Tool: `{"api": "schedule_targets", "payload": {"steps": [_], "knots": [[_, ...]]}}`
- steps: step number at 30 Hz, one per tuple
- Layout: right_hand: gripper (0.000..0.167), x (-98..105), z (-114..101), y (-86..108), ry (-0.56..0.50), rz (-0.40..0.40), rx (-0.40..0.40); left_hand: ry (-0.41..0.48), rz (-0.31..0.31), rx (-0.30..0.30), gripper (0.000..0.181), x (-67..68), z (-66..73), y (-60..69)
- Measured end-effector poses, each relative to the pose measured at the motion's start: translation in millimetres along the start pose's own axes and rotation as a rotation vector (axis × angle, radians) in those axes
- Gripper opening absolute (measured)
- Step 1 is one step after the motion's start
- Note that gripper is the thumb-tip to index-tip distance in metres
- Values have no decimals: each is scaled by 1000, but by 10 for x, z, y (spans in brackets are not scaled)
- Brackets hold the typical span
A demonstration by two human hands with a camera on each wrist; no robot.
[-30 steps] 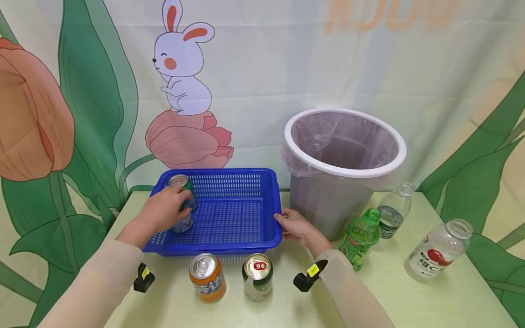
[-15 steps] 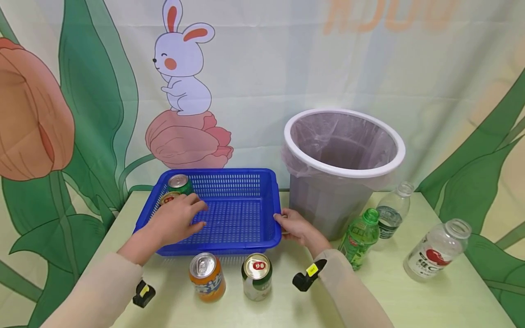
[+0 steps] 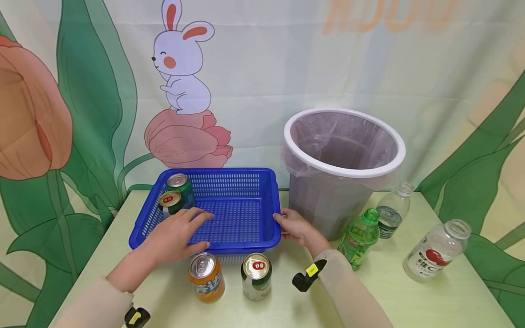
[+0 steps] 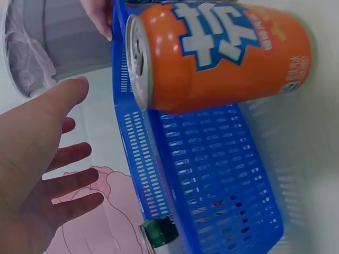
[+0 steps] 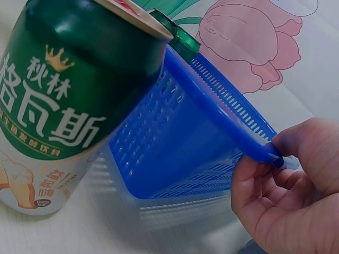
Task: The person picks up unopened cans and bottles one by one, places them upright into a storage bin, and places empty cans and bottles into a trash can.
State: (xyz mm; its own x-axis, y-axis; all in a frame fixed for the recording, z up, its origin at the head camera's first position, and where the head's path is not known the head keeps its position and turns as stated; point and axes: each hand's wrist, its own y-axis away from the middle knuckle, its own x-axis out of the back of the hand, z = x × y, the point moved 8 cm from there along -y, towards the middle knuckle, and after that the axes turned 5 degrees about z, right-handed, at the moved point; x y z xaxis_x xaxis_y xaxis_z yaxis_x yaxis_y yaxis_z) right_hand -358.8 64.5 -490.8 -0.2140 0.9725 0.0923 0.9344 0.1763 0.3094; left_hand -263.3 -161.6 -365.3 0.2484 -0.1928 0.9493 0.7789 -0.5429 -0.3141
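My left hand hovers over the front left of the blue basket, fingers spread and holding nothing. Just below its thumb stands an orange soda can, which looms large in the left wrist view. Inside the basket at the left, a green can and a green-and-white can with a gold top stand side by side, the second partly behind the hand. My right hand pinches the basket's right rim between thumb and curled fingers. A second green-and-white can stands on the table in front of the basket.
A grey bin with a white rim and clear liner stands behind the right hand. To its right are a green bottle, a clear bottle and a wide-mouthed clear bottle. A printed curtain hangs behind the table.
My left hand has let go of the green-and-white can in the basket and drawn back toward the orange can, its fingers spreading. The right hand stays on the rim.
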Motion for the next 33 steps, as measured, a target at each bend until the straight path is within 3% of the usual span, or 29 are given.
{"api": "schedule_targets", "payload": {"steps": [8,18,33], "knots": [[19,15,-1,5,11,6,-1,45,-58,30,63,-46,75,191],[15,12,8,7,3,11,-4,79,-82,4,70,-130,259,374],[19,9,-9,18,25,17,-5,97,-120,5,66,-296,370,434]]}}
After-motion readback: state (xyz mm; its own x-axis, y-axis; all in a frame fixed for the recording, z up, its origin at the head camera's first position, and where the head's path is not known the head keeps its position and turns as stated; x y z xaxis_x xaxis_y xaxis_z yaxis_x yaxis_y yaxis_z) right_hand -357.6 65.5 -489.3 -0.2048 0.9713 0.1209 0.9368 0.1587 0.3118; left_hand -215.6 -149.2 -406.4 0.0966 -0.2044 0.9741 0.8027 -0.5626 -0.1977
